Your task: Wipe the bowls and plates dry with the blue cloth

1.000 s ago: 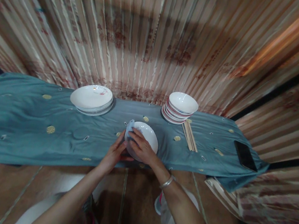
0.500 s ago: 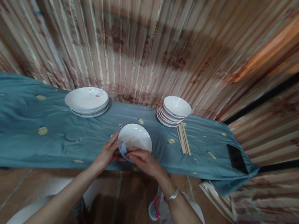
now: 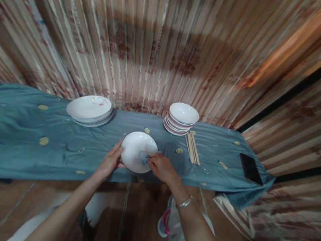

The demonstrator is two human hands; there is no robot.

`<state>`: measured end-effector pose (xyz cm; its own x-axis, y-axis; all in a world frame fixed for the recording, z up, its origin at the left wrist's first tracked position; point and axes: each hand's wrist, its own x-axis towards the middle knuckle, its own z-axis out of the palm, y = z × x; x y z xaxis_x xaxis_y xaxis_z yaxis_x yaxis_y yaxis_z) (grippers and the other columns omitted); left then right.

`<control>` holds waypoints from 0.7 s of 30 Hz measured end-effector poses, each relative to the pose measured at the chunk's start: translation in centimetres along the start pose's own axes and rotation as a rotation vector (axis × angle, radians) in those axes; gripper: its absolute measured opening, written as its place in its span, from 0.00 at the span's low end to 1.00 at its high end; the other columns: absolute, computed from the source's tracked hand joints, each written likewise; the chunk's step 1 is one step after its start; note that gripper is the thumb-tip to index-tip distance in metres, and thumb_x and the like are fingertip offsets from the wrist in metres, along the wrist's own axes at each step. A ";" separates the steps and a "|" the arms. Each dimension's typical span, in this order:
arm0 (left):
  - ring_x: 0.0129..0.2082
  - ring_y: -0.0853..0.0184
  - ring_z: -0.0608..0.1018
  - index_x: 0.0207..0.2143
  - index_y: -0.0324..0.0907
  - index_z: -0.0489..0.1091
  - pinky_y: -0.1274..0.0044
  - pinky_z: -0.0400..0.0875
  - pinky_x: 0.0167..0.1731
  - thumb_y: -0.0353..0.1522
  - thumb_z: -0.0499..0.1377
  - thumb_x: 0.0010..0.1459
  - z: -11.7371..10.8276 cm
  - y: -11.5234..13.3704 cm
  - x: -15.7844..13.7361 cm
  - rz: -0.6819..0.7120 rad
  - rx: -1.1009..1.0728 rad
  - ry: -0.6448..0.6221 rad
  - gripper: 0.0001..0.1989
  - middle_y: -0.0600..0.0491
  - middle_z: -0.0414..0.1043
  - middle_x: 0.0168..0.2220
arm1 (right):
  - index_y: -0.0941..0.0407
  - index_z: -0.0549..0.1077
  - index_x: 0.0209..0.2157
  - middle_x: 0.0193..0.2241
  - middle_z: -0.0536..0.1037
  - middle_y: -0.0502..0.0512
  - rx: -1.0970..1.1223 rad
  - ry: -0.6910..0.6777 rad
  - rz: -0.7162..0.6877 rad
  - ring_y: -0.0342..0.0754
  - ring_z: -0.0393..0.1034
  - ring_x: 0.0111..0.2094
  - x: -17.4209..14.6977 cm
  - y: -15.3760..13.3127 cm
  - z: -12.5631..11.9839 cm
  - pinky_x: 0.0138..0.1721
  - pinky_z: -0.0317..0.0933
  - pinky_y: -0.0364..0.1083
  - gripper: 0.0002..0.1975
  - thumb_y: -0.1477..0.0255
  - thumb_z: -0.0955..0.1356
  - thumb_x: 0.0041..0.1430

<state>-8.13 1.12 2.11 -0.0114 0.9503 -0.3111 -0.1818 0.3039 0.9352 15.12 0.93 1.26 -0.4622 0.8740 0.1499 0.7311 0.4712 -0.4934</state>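
Observation:
A shallow white plate [image 3: 135, 149] with a thin dark rim is held over the front part of the cloth-covered table. My left hand [image 3: 111, 159] grips its left edge, thumb near the rim and fingers underneath. At the plate's right side my right hand [image 3: 162, 166] is closed on a small bluish-white cloth [image 3: 144, 158], which lies against the inner surface and is blurred. A silver bangle [image 3: 185, 202] circles my right wrist.
A stack of large white plates [image 3: 89, 110] stands at the back left. Stacked white bowls [image 3: 181, 117] with red bands stand at the back right, beside several wooden chopsticks [image 3: 193, 148]. A black phone [image 3: 251, 169] lies near the right end of the blue tablecloth [image 3: 64, 134].
My right hand has moved the cloth from the plate's lower-left edge to its right side. The left hand keeps its hold on the left edge. The view has shifted slightly.

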 end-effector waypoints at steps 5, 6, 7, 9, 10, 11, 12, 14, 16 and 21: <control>0.42 0.62 0.79 0.58 0.45 0.71 0.77 0.77 0.34 0.44 0.64 0.53 -1.0 -1.1 1.3 0.093 0.080 0.071 0.30 0.48 0.77 0.52 | 0.56 0.76 0.26 0.41 0.81 0.60 -0.052 0.102 0.033 0.52 0.74 0.46 0.6 0.9 0.0 0.55 0.64 0.52 0.14 0.78 0.63 0.64; 0.48 0.58 0.78 0.57 0.44 0.72 0.73 0.77 0.39 0.45 0.64 0.52 -1.2 -1.3 1.7 0.105 0.103 0.075 0.31 0.47 0.75 0.55 | 0.55 0.76 0.26 0.41 0.81 0.60 -0.051 0.121 0.038 0.52 0.74 0.45 0.7 1.0 -0.1 0.55 0.64 0.52 0.15 0.78 0.63 0.65; 0.52 0.55 0.76 0.56 0.43 0.73 0.70 0.75 0.45 0.46 0.63 0.52 -1.5 -1.5 2.0 0.124 0.137 0.076 0.31 0.46 0.74 0.57 | 0.55 0.76 0.26 0.41 0.81 0.60 -0.050 0.143 0.046 0.51 0.74 0.45 0.7 1.2 -0.2 0.55 0.64 0.53 0.15 0.78 0.63 0.65; 0.59 0.52 0.71 0.53 0.42 0.75 0.65 0.66 0.57 0.46 0.62 0.51 -2.0 -1.7 2.5 0.193 0.234 0.074 0.29 0.45 0.73 0.58 | 0.56 0.77 0.29 0.43 0.81 0.60 -0.041 0.194 0.071 0.51 0.75 0.45 0.7 1.6 -0.2 0.56 0.64 0.53 0.14 0.78 0.63 0.65; 0.61 0.52 0.69 0.51 0.42 0.76 0.65 0.61 0.61 0.46 0.61 0.52 -2.2 -1.7 2.7 0.233 0.285 0.074 0.27 0.45 0.73 0.57 | 0.56 0.77 0.30 0.44 0.81 0.60 -0.032 0.221 0.088 0.50 0.75 0.46 0.8 1.8 -0.2 0.56 0.64 0.53 0.13 0.78 0.63 0.64; 0.62 0.52 0.68 0.49 0.42 0.77 0.64 0.57 0.64 0.46 0.61 0.52 -2.3 -1.7 2.7 0.268 0.337 0.073 0.26 0.45 0.74 0.57 | 0.56 0.78 0.31 0.44 0.82 0.60 -0.024 0.244 0.107 0.50 0.75 0.46 0.8 2.0 -0.2 0.56 0.64 0.52 0.12 0.77 0.64 0.64; 0.62 0.52 0.69 0.48 0.42 0.77 0.65 0.54 0.65 0.45 0.59 0.52 -2.5 -1.6 2.8 0.299 0.385 0.070 0.24 0.46 0.75 0.55 | 0.55 0.78 0.32 0.44 0.82 0.59 -0.015 0.260 0.124 0.50 0.75 0.46 0.9 2.1 -0.2 0.55 0.65 0.51 0.11 0.77 0.64 0.64; 0.60 0.51 0.70 0.46 0.43 0.78 0.65 0.55 0.64 0.45 0.58 0.53 -2.6 -1.4 2.8 0.339 0.471 0.058 0.23 0.45 0.76 0.53 | 0.55 0.79 0.32 0.43 0.82 0.58 0.007 0.275 0.158 0.49 0.76 0.46 1.0 2.4 -0.2 0.53 0.67 0.49 0.10 0.77 0.65 0.63; 0.60 0.50 0.71 0.47 0.42 0.77 0.64 0.56 0.64 0.45 0.57 0.53 -2.8 -1.4 2.8 0.358 0.539 0.052 0.24 0.43 0.76 0.53 | 0.54 0.79 0.32 0.44 0.82 0.57 0.043 0.280 0.195 0.49 0.77 0.45 1.1 2.6 -0.2 0.51 0.68 0.48 0.10 0.77 0.66 0.63; 0.65 0.48 0.65 0.57 0.39 0.70 0.60 0.52 0.65 0.49 0.57 0.53 -2.9 -2.0 2.7 0.413 0.680 0.051 0.33 0.40 0.67 0.62 | 0.54 0.80 0.35 0.46 0.82 0.58 0.168 0.299 0.274 0.53 0.78 0.47 1.2 3.1 -0.5 0.51 0.68 0.51 0.09 0.75 0.66 0.62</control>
<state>-10.65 2.82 -1.12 0.0053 0.9958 0.0916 0.4868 -0.0826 0.8696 17.09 3.46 0.37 -0.0788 0.9716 0.2231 0.7034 0.2127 -0.6782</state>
